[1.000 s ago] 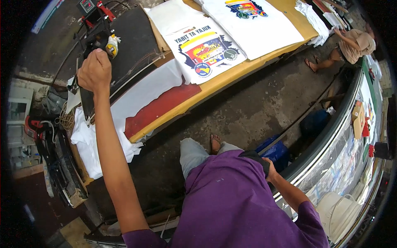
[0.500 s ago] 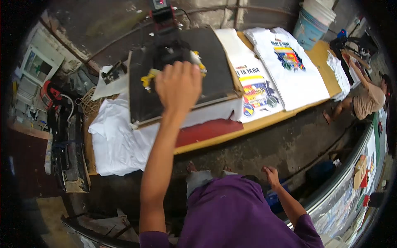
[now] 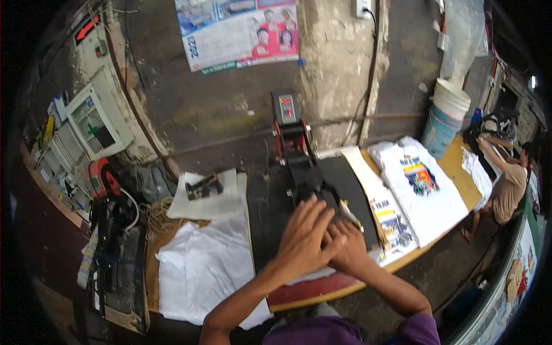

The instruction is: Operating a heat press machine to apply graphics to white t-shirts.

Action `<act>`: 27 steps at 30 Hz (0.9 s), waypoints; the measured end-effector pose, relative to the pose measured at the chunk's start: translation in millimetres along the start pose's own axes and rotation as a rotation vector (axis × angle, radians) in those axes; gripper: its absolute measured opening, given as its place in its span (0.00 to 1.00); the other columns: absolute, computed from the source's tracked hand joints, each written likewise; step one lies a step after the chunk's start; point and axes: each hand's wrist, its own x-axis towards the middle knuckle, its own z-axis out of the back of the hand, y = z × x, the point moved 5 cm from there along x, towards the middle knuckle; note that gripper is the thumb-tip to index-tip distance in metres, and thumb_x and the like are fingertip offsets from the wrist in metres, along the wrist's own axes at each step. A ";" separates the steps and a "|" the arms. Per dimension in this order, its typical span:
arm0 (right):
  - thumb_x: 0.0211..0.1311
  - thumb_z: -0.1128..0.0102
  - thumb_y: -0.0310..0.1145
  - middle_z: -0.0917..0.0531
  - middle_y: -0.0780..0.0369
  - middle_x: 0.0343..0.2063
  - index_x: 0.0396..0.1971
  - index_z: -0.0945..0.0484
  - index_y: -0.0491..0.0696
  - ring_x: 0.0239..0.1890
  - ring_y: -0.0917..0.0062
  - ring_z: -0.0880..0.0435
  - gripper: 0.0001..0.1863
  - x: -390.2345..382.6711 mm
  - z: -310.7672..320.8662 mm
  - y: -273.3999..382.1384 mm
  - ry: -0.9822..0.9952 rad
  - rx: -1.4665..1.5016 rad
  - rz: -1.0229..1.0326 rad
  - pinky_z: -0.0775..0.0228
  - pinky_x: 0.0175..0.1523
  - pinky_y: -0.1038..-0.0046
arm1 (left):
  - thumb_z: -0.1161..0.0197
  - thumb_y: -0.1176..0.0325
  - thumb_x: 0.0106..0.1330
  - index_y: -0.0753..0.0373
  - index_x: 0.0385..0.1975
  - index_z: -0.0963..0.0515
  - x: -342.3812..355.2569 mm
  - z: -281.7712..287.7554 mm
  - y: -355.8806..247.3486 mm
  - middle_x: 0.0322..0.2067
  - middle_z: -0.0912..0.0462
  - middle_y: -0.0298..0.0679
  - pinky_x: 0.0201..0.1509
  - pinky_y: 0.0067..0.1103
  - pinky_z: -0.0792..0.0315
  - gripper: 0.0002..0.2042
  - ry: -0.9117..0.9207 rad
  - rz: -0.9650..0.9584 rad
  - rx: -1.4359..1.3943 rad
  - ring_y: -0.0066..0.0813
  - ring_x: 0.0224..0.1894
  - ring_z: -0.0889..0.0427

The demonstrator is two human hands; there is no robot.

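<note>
A heat press stands in front of me, with a wide black plate (image 3: 264, 213), a dark arm (image 3: 305, 175) and a control box (image 3: 286, 108) with a red lit display. Its handle (image 3: 349, 214), wrapped in yellow and white, shows only at one end. My left hand (image 3: 305, 238) lies over the front of the press arm, fingers outstretched and apart, its thumb side meeting the other hand. Close against it, my right hand (image 3: 348, 244) has curled fingers near the handle; what lies under them is hidden.
White cloth (image 3: 201, 270) lies left of the press. Printed white shirts (image 3: 428, 195) are stacked to the right, before a bucket (image 3: 445, 115). A second press-like machine (image 3: 118, 253) stands far left. Another person (image 3: 509, 184) works at the far right.
My view has tilted up, showing more wall and the control box. My right hand has come up from my side to join my left at the press. The left has loosened from around the handle.
</note>
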 end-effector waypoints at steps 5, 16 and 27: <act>0.47 0.40 0.36 0.19 0.59 0.30 0.29 0.20 0.48 0.35 0.68 0.19 0.10 -0.2 -18.0 -4.8 -0.350 -0.134 0.099 0.29 0.43 0.65 | 0.42 0.38 0.65 0.72 0.62 0.32 2.2 -34.9 7.2 0.62 0.32 0.61 0.70 0.45 0.41 0.40 0.312 0.100 0.077 0.60 0.66 0.34; 0.48 0.38 0.34 0.16 0.60 0.28 0.23 0.18 0.48 0.35 0.69 0.16 0.06 4.0 -27.8 -21.8 -0.170 0.253 0.076 0.24 0.44 0.65 | 0.40 0.47 0.66 0.70 0.53 0.23 6.6 -45.5 16.9 0.34 0.17 0.49 0.38 0.33 0.21 0.29 0.248 0.306 -0.204 0.44 0.34 0.15; 0.55 0.40 0.37 0.18 0.60 0.21 0.31 0.20 0.52 0.25 0.65 0.15 0.07 150.5 163.6 -49.6 -0.370 -0.283 0.098 0.27 0.27 0.60 | 0.43 0.50 0.68 0.73 0.59 0.29 78.7 147.2 -0.1 0.58 0.26 0.56 0.67 0.34 0.36 0.30 -0.418 -0.115 0.004 0.49 0.61 0.27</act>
